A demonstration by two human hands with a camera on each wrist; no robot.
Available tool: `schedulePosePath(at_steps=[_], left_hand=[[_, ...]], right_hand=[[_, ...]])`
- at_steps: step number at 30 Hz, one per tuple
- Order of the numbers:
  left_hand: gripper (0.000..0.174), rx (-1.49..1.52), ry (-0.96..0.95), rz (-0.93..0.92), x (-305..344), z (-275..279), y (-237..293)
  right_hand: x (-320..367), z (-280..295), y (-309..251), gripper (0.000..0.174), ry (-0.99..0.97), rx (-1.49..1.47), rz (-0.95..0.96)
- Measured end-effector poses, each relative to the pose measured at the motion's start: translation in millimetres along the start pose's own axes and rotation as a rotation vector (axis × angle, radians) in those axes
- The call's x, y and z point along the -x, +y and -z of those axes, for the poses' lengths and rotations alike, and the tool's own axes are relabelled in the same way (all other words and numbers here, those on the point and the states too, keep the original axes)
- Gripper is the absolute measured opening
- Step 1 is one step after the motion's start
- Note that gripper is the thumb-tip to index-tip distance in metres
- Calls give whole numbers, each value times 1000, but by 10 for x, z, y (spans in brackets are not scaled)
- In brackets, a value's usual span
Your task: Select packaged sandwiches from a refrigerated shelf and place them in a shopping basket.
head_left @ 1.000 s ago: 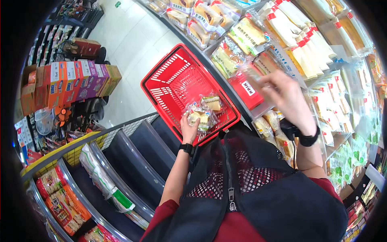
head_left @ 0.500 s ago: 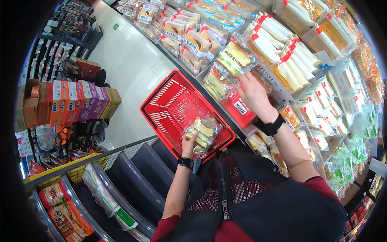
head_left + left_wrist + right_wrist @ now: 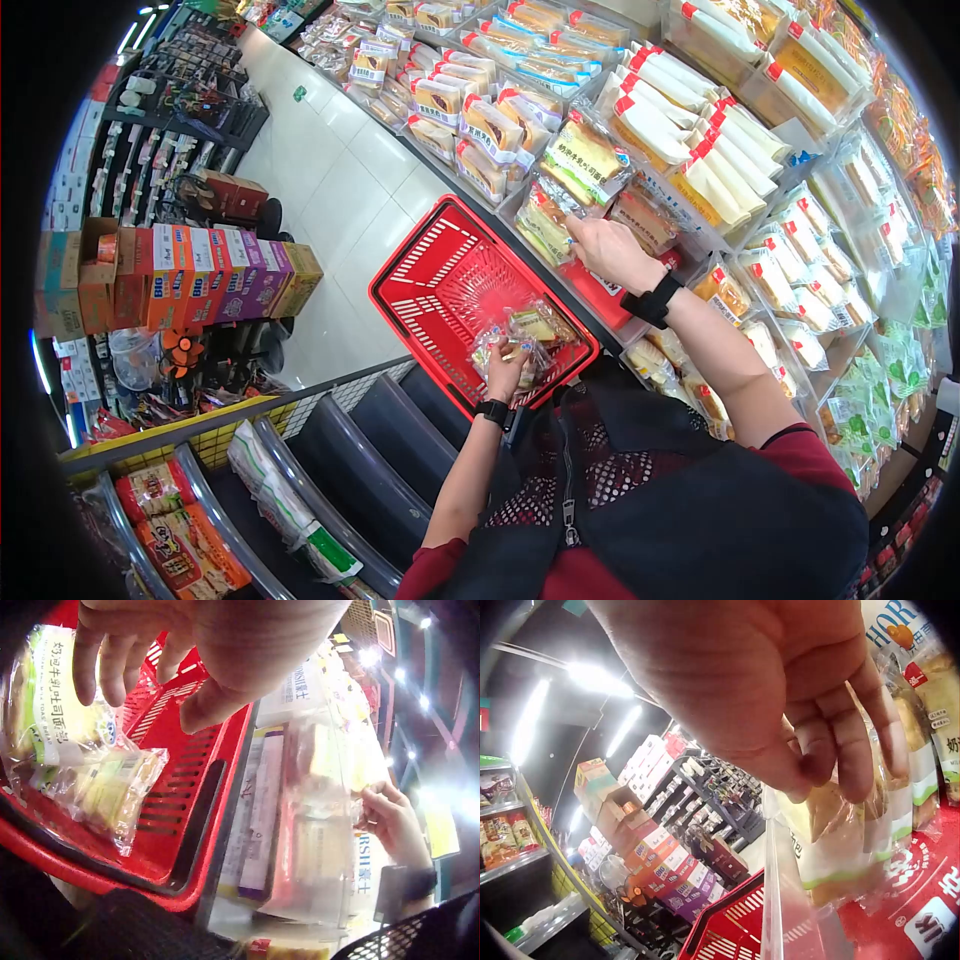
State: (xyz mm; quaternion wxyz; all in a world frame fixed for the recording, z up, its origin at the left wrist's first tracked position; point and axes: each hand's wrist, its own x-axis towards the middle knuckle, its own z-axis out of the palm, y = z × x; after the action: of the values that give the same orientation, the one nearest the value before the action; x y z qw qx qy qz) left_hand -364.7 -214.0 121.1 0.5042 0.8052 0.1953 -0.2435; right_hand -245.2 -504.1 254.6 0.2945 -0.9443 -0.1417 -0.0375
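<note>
Loosely spread, my left hand (image 3: 507, 372) (image 3: 202, 652) hovers over wrapped bread packs (image 3: 540, 325) (image 3: 64, 705) lying in the red basket (image 3: 455, 385); in the left wrist view its fingers grip nothing. At the shelf bin, my right hand (image 3: 615, 252) (image 3: 780, 697) pinches the top of a clear-wrapped bread pack (image 3: 543, 228) (image 3: 840, 840) between thumb and curled fingers. Just beyond it lies another pack with a pale yellow label (image 3: 583, 163). A red KRIK card (image 3: 597, 290) (image 3: 930, 922) is beside the pinched pack.
Bins of wrapped bread (image 3: 690, 150) spread beyond and to the right of the basket. A clear plastic divider (image 3: 771, 877) edges the bin. Dark tiered shelves (image 3: 385, 450) stand at lower left, stacked cartons (image 3: 210, 275) across the tiled aisle (image 3: 335, 140).
My right hand has moved from above the red card to the bread pack and pinches it. My left hand has let go of the pack it held in the basket.
</note>
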Motion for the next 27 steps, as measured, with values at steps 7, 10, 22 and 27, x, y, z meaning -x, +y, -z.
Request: schedulePosePath(at_steps=[7,10,22,27], left_hand=[[52,525,-261,74,362,215,471],[61,773,-478,65,479,179,621],[54,1015,-371,92,360,156,297],[37,531,-127,277,204,86,-100]], right_hand=[[207,559,-723,12,70,-272,-3],[356,668,-968,11,81,-347,90],[90,642,-304,28,339,100,-34],[-158,777,40,47,310,266,-236]])
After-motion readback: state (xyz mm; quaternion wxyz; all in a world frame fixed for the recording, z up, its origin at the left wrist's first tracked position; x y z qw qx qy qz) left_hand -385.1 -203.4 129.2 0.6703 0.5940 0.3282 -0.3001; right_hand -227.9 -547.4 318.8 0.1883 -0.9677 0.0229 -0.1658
